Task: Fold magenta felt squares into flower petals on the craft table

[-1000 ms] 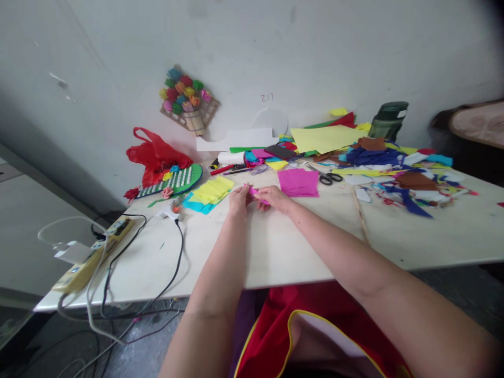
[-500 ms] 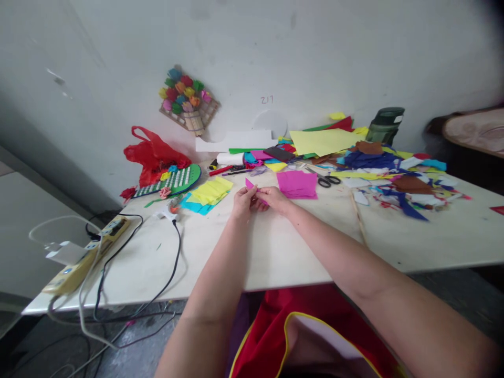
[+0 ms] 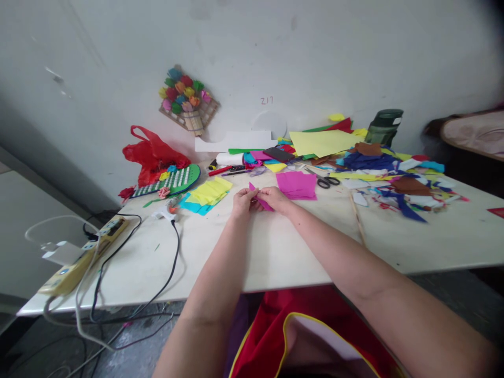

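The table (image 3: 291, 247) supports a pink stack (image 3: 296, 186). Just left of the stack, the two hands stand close together. The left hand (image 3: 243, 201) pinches the slip (image 3: 265, 205) between thumb and fingers; the right hand (image 3: 273, 199), nearer the stack, pinches it with the fingertips. The slip, pink, sits left of the stack. It is probably light, soft and easily torn; hold lightly by the edges.
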`<control>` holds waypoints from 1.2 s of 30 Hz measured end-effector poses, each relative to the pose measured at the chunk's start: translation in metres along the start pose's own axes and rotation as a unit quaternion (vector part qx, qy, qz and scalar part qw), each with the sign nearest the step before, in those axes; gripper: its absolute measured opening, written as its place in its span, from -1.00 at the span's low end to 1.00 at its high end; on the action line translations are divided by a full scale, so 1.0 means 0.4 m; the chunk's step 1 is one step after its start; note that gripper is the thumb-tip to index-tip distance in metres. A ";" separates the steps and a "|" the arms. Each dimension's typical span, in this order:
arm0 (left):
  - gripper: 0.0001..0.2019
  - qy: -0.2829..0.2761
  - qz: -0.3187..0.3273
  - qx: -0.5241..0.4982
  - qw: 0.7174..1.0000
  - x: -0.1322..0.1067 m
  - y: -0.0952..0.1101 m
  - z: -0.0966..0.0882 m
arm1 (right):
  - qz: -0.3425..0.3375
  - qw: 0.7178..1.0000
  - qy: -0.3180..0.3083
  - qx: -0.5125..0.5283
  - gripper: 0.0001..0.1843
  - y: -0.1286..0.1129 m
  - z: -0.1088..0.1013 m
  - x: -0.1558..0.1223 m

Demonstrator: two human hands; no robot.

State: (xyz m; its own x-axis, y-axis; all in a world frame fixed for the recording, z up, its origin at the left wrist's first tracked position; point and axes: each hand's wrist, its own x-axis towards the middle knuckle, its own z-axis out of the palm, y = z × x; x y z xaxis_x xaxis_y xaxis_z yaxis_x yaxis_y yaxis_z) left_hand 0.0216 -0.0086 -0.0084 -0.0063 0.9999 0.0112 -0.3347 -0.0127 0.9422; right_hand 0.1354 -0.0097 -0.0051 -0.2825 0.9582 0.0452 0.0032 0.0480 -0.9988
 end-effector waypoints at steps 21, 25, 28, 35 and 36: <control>-0.64 0.029 0.012 -0.043 0.999 0.013 0.017 -0.031 | 0.029 0.997 0.024 -0.060 -0.71 -0.011 -0.004 -0.003; -0.65 0.004 0.007 -0.011 1.000 0.006 0.012 -0.017 | 0.025 0.999 0.034 -0.034 -0.72 -0.005 -0.004 0.005; -0.65 0.029 0.027 0.005 0.999 0.009 0.012 -0.021 | 0.040 0.999 0.025 -0.027 -0.74 -0.008 -0.002 0.002; -0.66 0.072 0.050 0.041 0.995 0.009 0.010 -0.015 | 0.040 0.997 0.055 -0.023 -0.73 -0.010 0.000 -0.003; -0.67 0.063 0.052 0.044 0.996 0.007 0.005 -0.009 | 0.040 0.997 0.062 -0.018 -0.72 -0.011 0.001 -0.002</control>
State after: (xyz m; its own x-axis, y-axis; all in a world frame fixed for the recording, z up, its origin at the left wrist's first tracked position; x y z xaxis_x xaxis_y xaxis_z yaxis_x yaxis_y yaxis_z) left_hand 0.0176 -0.0057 -0.0075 -0.1568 0.9849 0.0728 -0.2430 -0.1100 0.9638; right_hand 0.1355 -0.0108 -0.0010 -0.1587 0.9868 -0.0310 0.0567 -0.0222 -0.9981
